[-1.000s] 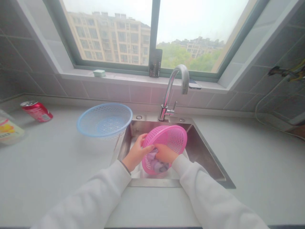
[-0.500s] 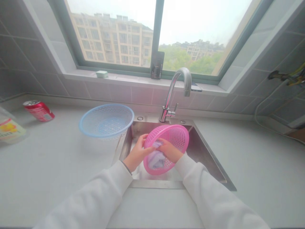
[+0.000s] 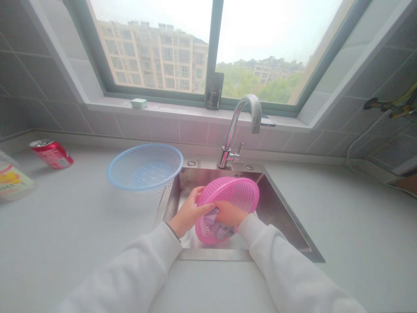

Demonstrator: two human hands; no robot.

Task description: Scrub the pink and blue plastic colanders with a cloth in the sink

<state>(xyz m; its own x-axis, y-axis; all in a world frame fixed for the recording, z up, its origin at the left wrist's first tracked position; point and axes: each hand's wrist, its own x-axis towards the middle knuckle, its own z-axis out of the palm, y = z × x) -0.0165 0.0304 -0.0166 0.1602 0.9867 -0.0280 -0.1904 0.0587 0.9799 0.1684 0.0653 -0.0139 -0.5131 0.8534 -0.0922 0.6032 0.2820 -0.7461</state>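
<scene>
A pink plastic colander (image 3: 244,191) is tilted over the steel sink (image 3: 286,208), its open side facing me. My left hand (image 3: 192,211) grips its left rim, with the thumb on the inner side and the fingers behind. Inside the colander, my right hand (image 3: 230,213) is closed on a crumpled, pale purple-grey cloth (image 3: 216,228) and presses it against the inner wall. Part of the cloth hangs below the fingers, and the right fingertips are partly hidden.
A light blue colander (image 3: 146,167) stands left of the sink, close to its edge. The chrome faucet (image 3: 230,130) arches over the sink's back. A red can (image 3: 52,154) and a partly visible labelled container (image 3: 13,180) are on the left counter. A small box (image 3: 139,103) sits on the sill.
My right hand has moved slightly down inside the pink colander, and the cloth has shifted down and to the right. The colander's tilt has changed a little; my left hand keeps its grip.
</scene>
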